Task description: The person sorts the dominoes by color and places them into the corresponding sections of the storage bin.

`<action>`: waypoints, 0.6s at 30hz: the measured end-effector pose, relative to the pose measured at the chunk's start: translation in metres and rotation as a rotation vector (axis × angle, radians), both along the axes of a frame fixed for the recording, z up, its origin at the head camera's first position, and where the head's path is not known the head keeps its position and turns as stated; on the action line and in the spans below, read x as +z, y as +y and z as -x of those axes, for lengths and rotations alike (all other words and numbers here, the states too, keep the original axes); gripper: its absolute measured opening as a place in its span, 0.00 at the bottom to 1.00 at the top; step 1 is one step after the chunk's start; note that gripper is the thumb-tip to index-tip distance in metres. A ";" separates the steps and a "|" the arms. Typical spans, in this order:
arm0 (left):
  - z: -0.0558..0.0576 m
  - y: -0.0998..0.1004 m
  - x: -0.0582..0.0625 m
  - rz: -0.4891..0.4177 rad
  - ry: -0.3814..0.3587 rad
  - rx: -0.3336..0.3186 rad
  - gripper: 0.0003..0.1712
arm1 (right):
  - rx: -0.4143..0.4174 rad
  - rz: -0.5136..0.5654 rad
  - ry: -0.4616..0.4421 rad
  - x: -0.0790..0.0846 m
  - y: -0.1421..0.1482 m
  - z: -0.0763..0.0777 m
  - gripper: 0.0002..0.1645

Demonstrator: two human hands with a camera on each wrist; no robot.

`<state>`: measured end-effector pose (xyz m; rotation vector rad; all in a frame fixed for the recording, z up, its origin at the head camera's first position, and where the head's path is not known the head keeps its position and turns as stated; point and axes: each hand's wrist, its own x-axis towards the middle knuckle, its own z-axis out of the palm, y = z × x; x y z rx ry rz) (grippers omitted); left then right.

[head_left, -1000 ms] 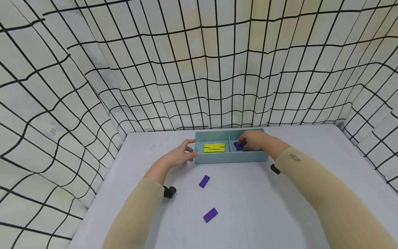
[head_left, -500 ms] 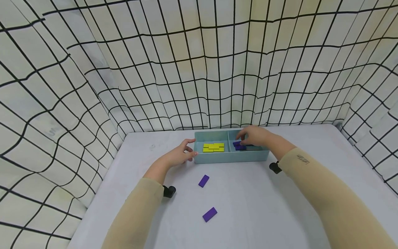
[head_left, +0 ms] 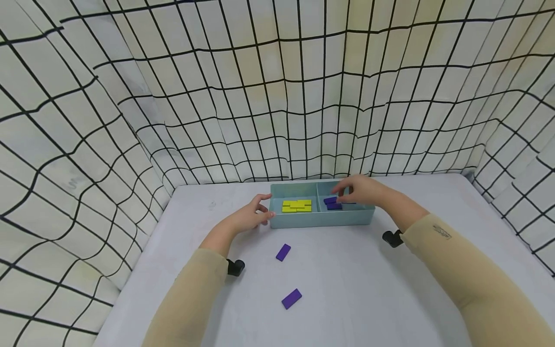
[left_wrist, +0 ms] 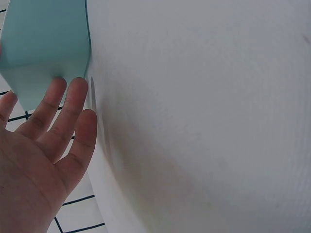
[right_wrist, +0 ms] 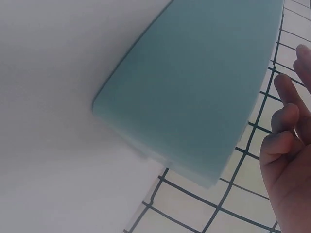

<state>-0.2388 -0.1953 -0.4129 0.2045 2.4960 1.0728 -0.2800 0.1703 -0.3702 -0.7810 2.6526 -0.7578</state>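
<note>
A light blue two-compartment box (head_left: 321, 220) stands at the back of the white table. Flat yellow blocks (head_left: 297, 206) lie in its left compartment, and purple blocks (head_left: 333, 206) lie in the right one. My left hand (head_left: 250, 215) is at the box's left end, thumb near the front corner, fingers extended toward the end wall. Above the right compartment is my right hand (head_left: 362, 191), its fingers loosely bent and holding nothing. It hides part of that compartment. Two more purple blocks lie on the table: one purple block (head_left: 284, 252) near the box, another purple block (head_left: 292, 299) closer to me.
A black wire grid (head_left: 303, 96) with white cloth behind it rises at the back and both sides. The white table (head_left: 347, 279) stretches toward me in front of the box. Each wrist carries a small black camera.
The right hand has lifted away from the purple blocks and moved slightly right, uncovering more of them. The left hand stays at the box's end.
</note>
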 end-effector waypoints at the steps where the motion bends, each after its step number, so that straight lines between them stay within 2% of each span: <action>1: 0.000 0.000 0.000 0.000 0.001 0.001 0.42 | 0.003 0.007 -0.004 0.000 0.000 -0.002 0.19; 10: -0.002 -0.001 -0.003 -0.010 -0.002 0.003 0.41 | 0.036 0.065 -0.041 0.001 -0.007 -0.022 0.19; 18: -0.004 0.001 0.000 0.008 0.002 0.022 0.41 | 0.153 0.035 0.009 0.002 -0.024 -0.042 0.17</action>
